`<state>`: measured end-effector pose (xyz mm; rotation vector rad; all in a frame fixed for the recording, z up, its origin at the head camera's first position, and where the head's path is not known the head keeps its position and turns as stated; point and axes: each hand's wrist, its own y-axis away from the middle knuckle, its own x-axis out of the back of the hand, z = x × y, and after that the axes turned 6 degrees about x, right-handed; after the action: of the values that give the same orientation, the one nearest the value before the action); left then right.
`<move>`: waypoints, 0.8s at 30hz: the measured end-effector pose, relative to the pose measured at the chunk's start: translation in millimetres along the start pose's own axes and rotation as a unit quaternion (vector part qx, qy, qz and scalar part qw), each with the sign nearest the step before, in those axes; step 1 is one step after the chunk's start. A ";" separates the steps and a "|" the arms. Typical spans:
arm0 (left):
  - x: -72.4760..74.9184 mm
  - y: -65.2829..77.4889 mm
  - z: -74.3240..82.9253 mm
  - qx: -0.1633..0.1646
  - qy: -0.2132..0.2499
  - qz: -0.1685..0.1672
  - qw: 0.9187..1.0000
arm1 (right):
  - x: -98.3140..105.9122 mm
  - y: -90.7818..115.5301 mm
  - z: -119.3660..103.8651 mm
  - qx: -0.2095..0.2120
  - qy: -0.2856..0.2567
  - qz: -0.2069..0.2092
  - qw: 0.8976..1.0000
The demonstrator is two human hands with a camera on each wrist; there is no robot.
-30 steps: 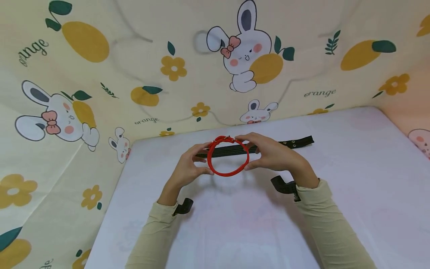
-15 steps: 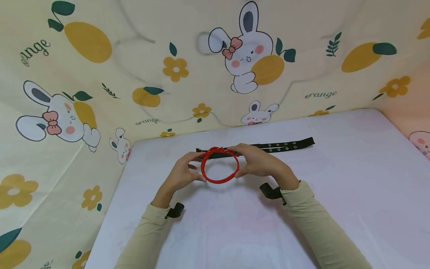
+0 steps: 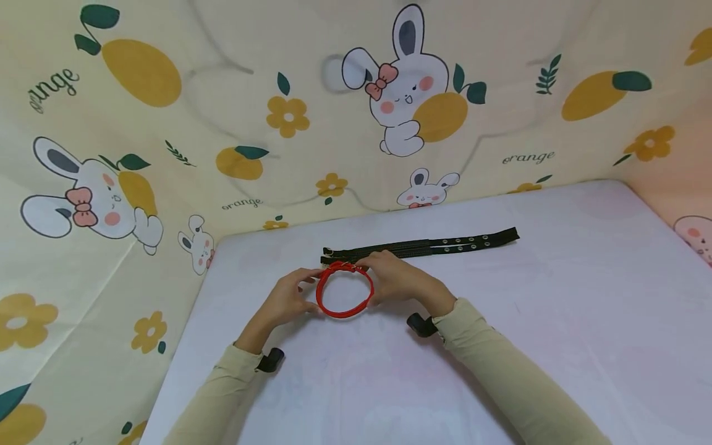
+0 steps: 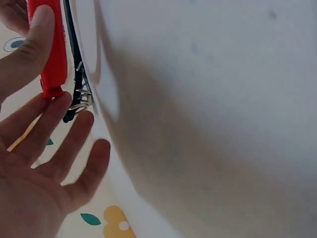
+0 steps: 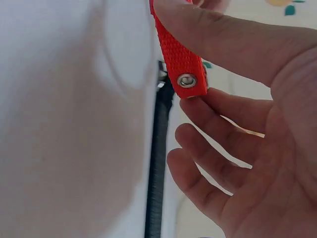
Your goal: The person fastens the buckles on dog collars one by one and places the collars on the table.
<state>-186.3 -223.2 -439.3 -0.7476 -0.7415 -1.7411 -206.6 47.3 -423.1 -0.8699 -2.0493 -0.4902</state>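
Note:
A red collar [image 3: 345, 314], fastened into a ring, is held up above the table between both hands. My left hand [image 3: 282, 301] pinches its left side; in the left wrist view the thumb presses on the red collar [image 4: 55, 62] while the outer fingers spread loosely. On the opposite side my right hand [image 3: 400, 279] grips the ring between thumb and fingers. An eyelet [image 5: 186, 80] shows near the strap's end in the right wrist view. The buckle part is at the top of the ring. Behind it, black collars [image 3: 470, 244] lie stretched out on the table, partly hidden by the right hand.
A white-covered table [image 3: 556, 309] lies under the hands. A curtain [image 3: 311, 55] printed with rabbits and oranges hangs behind and to the left. Dark wrist cameras are strapped at both sleeves.
Both hands have carried the red collar left and nearer to the body. The black collars, earlier largely behind the ring and hand, now show more of their length and have not moved.

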 end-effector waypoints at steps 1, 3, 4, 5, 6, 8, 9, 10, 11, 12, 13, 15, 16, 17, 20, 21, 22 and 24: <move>-0.4 -0.6 -1.6 0.001 -0.005 -0.001 1.000 | -1.6 -2.1 0.5 -0.002 0.003 -0.002 1.000; -1.5 -2.0 -3.5 0.010 -0.011 -0.004 1.000 | -4.7 -6.0 2.2 -0.008 0.008 -0.006 1.000; -2.0 -2.4 -4.0 0.013 -0.016 -0.005 1.000 | -5.9 -7.7 3.0 -0.012 0.008 -0.009 1.000; -2.7 -2.9 -4.5 0.020 -0.018 -0.007 1.000 | -7.1 -9.2 4.0 -0.016 0.007 -0.011 1.000; -3.2 -3.3 -4.4 0.026 -0.021 -0.009 0.999 | -8.4 -10.4 5.0 -0.020 0.008 -0.015 1.000; -4.4 -4.0 -4.3 0.040 -0.030 -0.014 0.999 | -10.5 -11.7 6.4 -0.030 0.005 -0.022 0.999; -5.1 -4.3 -4.6 0.044 -0.034 -0.016 0.998 | -11.6 -12.1 7.2 -0.034 0.002 -0.025 0.999; -6.2 -4.8 -4.6 0.045 -0.037 -0.018 0.998 | -12.5 -11.6 8.0 -0.039 0.001 -0.027 0.999; -7.2 -5.6 -4.8 0.047 -0.040 -0.021 0.998 | -13.5 -11.0 9.0 -0.044 -0.001 -0.028 0.999; -7.9 -5.8 -4.7 0.047 -0.043 -0.024 0.998 | -14.4 -10.4 9.8 -0.048 -0.002 -0.028 0.998; -8.5 -5.9 -4.7 0.046 -0.044 -0.027 0.998 | -15.3 -9.7 10.4 -0.049 -0.002 -0.027 0.998; -8.5 -5.5 -4.9 0.045 -0.045 -0.031 0.997 | -16.7 -8.2 11.2 -0.046 -0.009 -0.025 0.999; -8.1 -5.3 -5.2 0.041 -0.047 -0.034 0.997 | -17.1 -7.4 11.5 -0.042 -0.010 -0.023 0.999; -7.2 -4.9 -5.4 0.035 -0.051 -0.037 0.997 | -17.3 -6.5 11.7 -0.041 -0.009 -0.024 0.999; -0.9 -3.8 -3.1 0.030 -0.053 -0.054 0.997 | -13.8 -1.9 12.7 -0.042 0.002 -0.027 0.999; 2.0 -3.9 -2.0 0.029 -0.053 -0.059 0.996 | -11.4 0.9 13.9 -0.045 0.009 -0.026 0.999; 5.1 -4.2 0.0 0.030 -0.050 -0.062 0.996 | -7.7 4.7 15.4 -0.046 0.015 -0.022 0.999; 10.1 -6.0 3.4 0.041 -0.032 -0.050 0.997 | 1.6 14.7 20.8 -0.049 0.020 -0.011 0.999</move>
<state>-194.2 -224.8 -430.0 -0.7233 -0.9034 -1.7717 -207.9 70.6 -433.3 -0.8907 -2.0143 -0.6198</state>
